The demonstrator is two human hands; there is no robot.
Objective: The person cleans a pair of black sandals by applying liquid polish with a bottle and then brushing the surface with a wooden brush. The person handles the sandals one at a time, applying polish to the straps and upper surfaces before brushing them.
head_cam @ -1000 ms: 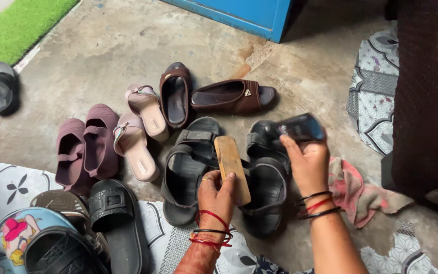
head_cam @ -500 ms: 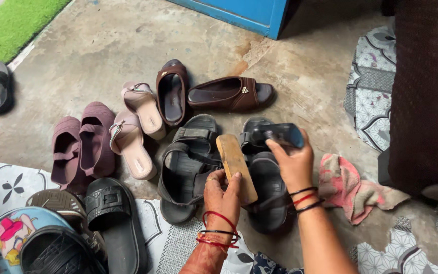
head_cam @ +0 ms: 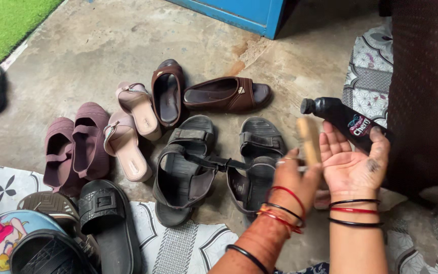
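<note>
Partly blurred, left hand [head_cam: 292,182] grip around wooden brush [head_cam: 309,139]; right hand [head_cam: 353,165] loosely cradling black bottle [head_cam: 344,121].

black bottle [head_cam: 344,123]; tan wooden brush [head_cam: 308,140]; black sandals [head_cam: 186,167]
</note>
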